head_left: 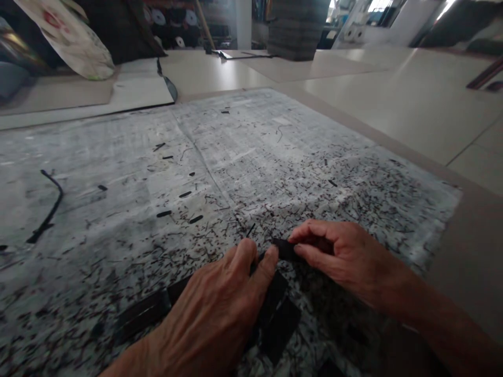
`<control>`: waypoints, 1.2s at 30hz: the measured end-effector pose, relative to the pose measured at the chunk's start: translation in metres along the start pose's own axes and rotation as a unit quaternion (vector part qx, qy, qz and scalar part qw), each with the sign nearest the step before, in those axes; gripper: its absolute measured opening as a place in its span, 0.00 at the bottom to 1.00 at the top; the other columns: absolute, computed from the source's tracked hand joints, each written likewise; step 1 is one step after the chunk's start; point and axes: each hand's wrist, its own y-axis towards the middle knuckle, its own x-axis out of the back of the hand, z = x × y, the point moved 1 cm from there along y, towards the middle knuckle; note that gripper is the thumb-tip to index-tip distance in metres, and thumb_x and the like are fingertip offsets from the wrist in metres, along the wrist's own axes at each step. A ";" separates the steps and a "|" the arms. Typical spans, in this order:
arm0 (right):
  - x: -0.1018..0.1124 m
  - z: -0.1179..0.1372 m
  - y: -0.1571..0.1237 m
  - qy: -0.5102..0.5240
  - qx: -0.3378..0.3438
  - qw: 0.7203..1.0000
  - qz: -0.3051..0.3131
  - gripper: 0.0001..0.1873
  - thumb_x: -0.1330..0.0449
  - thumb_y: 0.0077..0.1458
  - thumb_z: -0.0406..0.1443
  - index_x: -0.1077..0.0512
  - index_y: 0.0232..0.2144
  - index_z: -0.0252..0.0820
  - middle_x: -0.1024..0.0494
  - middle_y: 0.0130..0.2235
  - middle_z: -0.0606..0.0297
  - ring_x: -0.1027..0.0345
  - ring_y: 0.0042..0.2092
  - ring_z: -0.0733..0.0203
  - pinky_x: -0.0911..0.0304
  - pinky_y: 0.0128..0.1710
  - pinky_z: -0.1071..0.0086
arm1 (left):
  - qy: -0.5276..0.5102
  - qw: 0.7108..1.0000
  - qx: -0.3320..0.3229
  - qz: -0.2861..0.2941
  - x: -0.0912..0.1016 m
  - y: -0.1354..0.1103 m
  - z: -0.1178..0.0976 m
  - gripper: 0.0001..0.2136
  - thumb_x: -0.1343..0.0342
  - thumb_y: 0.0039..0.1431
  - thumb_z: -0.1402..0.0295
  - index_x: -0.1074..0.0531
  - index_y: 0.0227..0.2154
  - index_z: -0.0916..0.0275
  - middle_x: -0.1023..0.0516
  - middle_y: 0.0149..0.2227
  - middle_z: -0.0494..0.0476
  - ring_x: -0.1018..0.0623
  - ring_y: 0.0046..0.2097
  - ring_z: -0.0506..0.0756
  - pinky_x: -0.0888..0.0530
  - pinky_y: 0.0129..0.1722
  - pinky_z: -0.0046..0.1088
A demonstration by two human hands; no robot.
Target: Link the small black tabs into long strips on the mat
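The black strip (285, 250) lies on the scratched sheet (236, 157) that covers the counter (393, 104). Its end is pinched in the right hand (341, 256), whose grip is closed thumb to forefinger. The left hand (220, 309) hides most of the strip. It lies palm down with an open grip, its fingertips pressing the strip.

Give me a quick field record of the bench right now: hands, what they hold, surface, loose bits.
left hand: lies over flat black pieces, fingertips at the strip's end; grip unclear
right hand: pinches a short black strip
surface: scuffed grey-white mat, flecked with dark trimmings
loose bits: small black offcuts ahead of the hands; long curved black cord far left
beyond: pale table
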 end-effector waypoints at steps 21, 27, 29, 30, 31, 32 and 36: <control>0.011 -0.015 -0.002 0.156 -0.031 0.985 -0.070 0.09 0.45 0.55 0.38 0.30 0.36 0.41 0.32 0.20 0.72 0.39 0.18 0.70 0.45 0.16 0.78 | 0.035 0.998 -0.029 -0.037 -0.005 0.001 0.002 0.31 0.63 0.47 0.85 0.49 0.56 0.63 0.36 0.34 0.56 0.35 0.24 0.49 0.34 0.22 0.25; 0.019 -0.006 -0.013 0.192 -0.040 0.968 -0.157 0.08 0.43 0.54 0.39 0.29 0.34 0.41 0.35 0.16 0.75 0.41 0.15 0.72 0.46 0.13 0.79 | 0.037 0.998 -0.028 -0.042 -0.006 0.000 0.002 0.31 0.63 0.48 0.85 0.50 0.57 0.61 0.36 0.35 0.57 0.34 0.26 0.50 0.33 0.23 0.26; 0.021 -0.004 -0.016 0.186 -0.044 0.967 -0.168 0.08 0.43 0.54 0.39 0.30 0.34 0.42 0.36 0.15 0.75 0.42 0.14 0.72 0.46 0.13 0.79 | 0.033 0.999 -0.025 -0.033 -0.005 0.000 0.002 0.30 0.62 0.48 0.84 0.49 0.57 0.61 0.36 0.36 0.57 0.33 0.26 0.50 0.34 0.23 0.25; 0.021 -0.004 -0.016 0.178 -0.045 0.971 -0.151 0.08 0.43 0.54 0.40 0.30 0.34 0.42 0.35 0.16 0.75 0.42 0.15 0.72 0.46 0.13 0.79 | 0.033 0.999 -0.022 -0.030 -0.004 0.000 0.002 0.30 0.63 0.48 0.84 0.49 0.57 0.61 0.36 0.35 0.57 0.33 0.26 0.50 0.34 0.23 0.25; 0.019 -0.005 -0.016 0.167 -0.045 0.977 -0.121 0.08 0.43 0.54 0.40 0.30 0.35 0.43 0.33 0.17 0.74 0.42 0.15 0.72 0.46 0.14 0.79 | 0.033 0.999 -0.020 -0.029 -0.003 0.000 0.001 0.30 0.63 0.48 0.85 0.48 0.56 0.61 0.36 0.35 0.56 0.33 0.26 0.50 0.34 0.23 0.25; 0.016 -0.005 -0.015 0.154 -0.043 0.983 -0.090 0.09 0.44 0.55 0.40 0.30 0.36 0.43 0.32 0.19 0.73 0.41 0.16 0.72 0.46 0.14 0.79 | 0.032 0.999 -0.018 -0.026 -0.003 0.000 0.001 0.30 0.63 0.48 0.85 0.48 0.56 0.61 0.36 0.35 0.56 0.33 0.26 0.50 0.34 0.23 0.25; 0.006 -0.006 -0.011 0.100 -0.024 0.994 -0.046 0.10 0.44 0.54 0.40 0.30 0.39 0.44 0.28 0.25 0.71 0.38 0.20 0.71 0.44 0.18 0.77 | 0.035 0.999 -0.016 -0.010 -0.004 -0.001 0.001 0.30 0.63 0.50 0.83 0.50 0.58 0.61 0.35 0.36 0.57 0.34 0.25 0.49 0.34 0.23 0.25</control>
